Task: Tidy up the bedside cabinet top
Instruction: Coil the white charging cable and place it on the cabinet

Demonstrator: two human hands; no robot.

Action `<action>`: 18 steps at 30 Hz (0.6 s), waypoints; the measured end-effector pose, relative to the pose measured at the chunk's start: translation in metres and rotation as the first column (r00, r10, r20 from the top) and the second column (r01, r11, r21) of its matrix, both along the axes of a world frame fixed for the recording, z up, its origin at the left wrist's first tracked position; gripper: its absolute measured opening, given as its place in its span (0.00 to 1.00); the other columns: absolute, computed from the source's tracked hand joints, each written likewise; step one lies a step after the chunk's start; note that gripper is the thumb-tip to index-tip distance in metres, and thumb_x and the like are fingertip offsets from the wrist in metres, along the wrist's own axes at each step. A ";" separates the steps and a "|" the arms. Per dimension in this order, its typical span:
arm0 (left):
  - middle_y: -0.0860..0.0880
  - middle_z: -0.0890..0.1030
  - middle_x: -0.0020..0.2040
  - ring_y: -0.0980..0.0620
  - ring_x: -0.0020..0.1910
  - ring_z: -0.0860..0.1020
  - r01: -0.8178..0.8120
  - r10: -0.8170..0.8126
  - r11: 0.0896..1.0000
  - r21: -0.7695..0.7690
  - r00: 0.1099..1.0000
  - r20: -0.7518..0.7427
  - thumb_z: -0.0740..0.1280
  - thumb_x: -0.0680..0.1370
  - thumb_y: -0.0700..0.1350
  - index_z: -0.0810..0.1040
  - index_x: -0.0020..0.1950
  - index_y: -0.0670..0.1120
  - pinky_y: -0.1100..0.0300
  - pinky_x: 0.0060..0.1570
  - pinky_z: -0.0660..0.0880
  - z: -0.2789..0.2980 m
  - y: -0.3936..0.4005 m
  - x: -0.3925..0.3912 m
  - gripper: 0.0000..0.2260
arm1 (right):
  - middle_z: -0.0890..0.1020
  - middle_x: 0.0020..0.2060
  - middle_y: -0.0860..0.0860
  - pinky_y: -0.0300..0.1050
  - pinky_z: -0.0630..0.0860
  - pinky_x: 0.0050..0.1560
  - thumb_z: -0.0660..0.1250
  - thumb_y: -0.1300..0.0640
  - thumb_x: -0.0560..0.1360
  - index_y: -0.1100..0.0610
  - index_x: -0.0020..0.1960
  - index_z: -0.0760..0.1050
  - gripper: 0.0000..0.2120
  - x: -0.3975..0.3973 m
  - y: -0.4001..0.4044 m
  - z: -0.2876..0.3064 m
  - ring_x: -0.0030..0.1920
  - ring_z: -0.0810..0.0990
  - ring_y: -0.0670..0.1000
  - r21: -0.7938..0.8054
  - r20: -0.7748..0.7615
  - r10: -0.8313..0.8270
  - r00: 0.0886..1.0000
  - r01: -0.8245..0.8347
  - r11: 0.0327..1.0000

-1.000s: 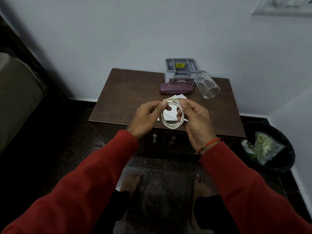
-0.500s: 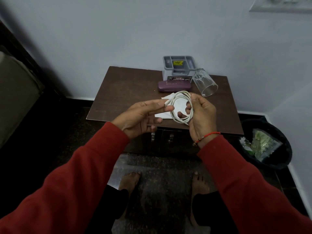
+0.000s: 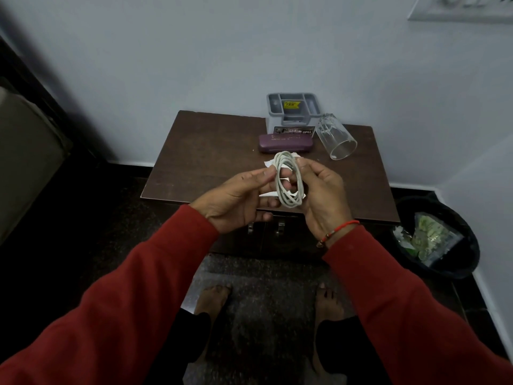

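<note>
A coiled white cable [image 3: 288, 181] hangs in the air above the front edge of the dark wooden bedside cabinet [image 3: 211, 151]. My right hand [image 3: 322, 195] grips the coil's right side, fingers curled round the loops. My left hand [image 3: 238, 198] pinches the coil's left side between thumb and fingers. Under the coil, a white tissue [image 3: 270, 163] lies on the cabinet top, mostly hidden by my hands. Behind it lie a purple glasses case [image 3: 286, 143], a clear glass [image 3: 336, 140] tipped on its side and a grey organiser [image 3: 294, 107] against the wall.
A black waste bin [image 3: 438, 240] with green wrappers stands on the floor to the right of the cabinet. A bed edge [image 3: 25, 151] is at the far left. My bare feet [image 3: 213, 298] stand on a grey mat before the cabinet doors.
The coil has come down slightly and turned edge-on between my hands. My left hand, flat and open half a second ago, has closed its thumb and fingers on the coil's left side.
</note>
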State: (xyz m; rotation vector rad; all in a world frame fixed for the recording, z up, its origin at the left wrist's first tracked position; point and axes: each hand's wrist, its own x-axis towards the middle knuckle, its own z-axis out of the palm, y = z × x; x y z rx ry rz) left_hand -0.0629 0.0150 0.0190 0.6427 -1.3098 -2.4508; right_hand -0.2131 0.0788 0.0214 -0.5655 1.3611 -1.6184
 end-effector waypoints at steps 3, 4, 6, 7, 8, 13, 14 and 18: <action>0.51 0.83 0.49 0.52 0.45 0.79 0.003 -0.002 0.999 0.046 1.000 -0.031 0.78 0.69 0.57 0.82 0.57 0.51 0.59 0.40 0.75 0.001 -0.004 0.002 0.20 | 0.79 0.34 0.52 0.49 0.80 0.37 0.63 0.57 0.82 0.62 0.53 0.81 0.10 -0.002 0.000 0.006 0.33 0.77 0.50 0.011 0.142 0.037 0.989 -0.039 0.999; 0.51 0.83 0.48 0.53 0.45 0.79 -0.017 0.018 0.998 0.058 1.000 -0.026 0.77 0.71 0.57 0.82 0.57 0.51 0.58 0.42 0.75 0.002 -0.006 0.003 0.19 | 0.78 0.33 0.52 0.47 0.79 0.36 0.63 0.58 0.82 0.61 0.53 0.80 0.09 -0.004 0.000 0.008 0.32 0.76 0.49 0.008 0.168 0.029 0.985 -0.031 0.999; 0.52 0.81 0.48 0.53 0.47 0.79 -0.074 0.076 0.994 0.075 0.997 -0.018 0.70 0.78 0.54 0.82 0.59 0.49 0.56 0.46 0.75 0.002 -0.009 0.004 0.14 | 0.78 0.31 0.51 0.44 0.80 0.33 0.63 0.58 0.82 0.60 0.52 0.80 0.09 -0.009 0.000 0.010 0.30 0.75 0.49 -0.007 0.208 0.031 0.978 -0.030 1.000; 0.51 0.81 0.49 0.52 0.48 0.79 -0.102 0.103 0.992 0.079 0.995 -0.010 0.65 0.80 0.52 0.82 0.60 0.47 0.55 0.48 0.75 0.002 -0.010 0.004 0.14 | 0.79 0.31 0.52 0.45 0.80 0.33 0.63 0.58 0.82 0.61 0.53 0.80 0.08 -0.010 0.001 0.011 0.29 0.75 0.49 -0.018 0.230 0.041 0.972 -0.038 0.999; 0.49 0.80 0.50 0.51 0.49 0.79 -0.132 0.132 0.988 0.082 0.991 0.005 0.62 0.81 0.51 0.82 0.61 0.46 0.54 0.50 0.76 0.001 -0.012 0.003 0.14 | 0.80 0.32 0.53 0.46 0.81 0.33 0.63 0.59 0.82 0.61 0.53 0.79 0.08 -0.012 0.001 0.010 0.30 0.76 0.50 -0.029 0.250 0.054 0.967 -0.049 0.998; 0.41 0.76 0.58 0.47 0.51 0.79 -0.305 0.302 0.949 0.075 0.952 0.044 0.59 0.81 0.45 0.77 0.71 0.42 0.50 0.54 0.79 -0.002 -0.015 0.000 0.20 | 0.84 0.45 0.57 0.51 0.83 0.44 0.61 0.61 0.82 0.61 0.57 0.78 0.09 -0.010 0.002 0.010 0.41 0.84 0.52 -0.064 0.266 0.164 0.950 -0.152 0.986; 0.43 0.79 0.55 0.48 0.49 0.79 -0.324 0.322 0.943 0.070 0.946 0.045 0.58 0.81 0.44 0.77 0.70 0.42 0.49 0.55 0.79 -0.001 -0.014 -0.001 0.19 | 0.84 0.45 0.56 0.52 0.81 0.47 0.61 0.61 0.82 0.61 0.56 0.78 0.09 -0.009 0.001 0.009 0.42 0.83 0.53 -0.065 0.268 0.167 0.949 -0.155 0.986; 0.52 0.80 0.36 0.53 0.38 0.79 -0.346 0.347 0.935 0.077 0.938 0.003 0.56 0.83 0.42 0.79 0.64 0.43 0.50 0.51 0.77 0.007 -0.008 -0.004 0.15 | 0.83 0.44 0.55 0.50 0.80 0.48 0.62 0.61 0.81 0.59 0.51 0.77 0.06 -0.008 -0.001 0.004 0.42 0.81 0.52 -0.037 0.249 0.130 0.960 -0.125 0.991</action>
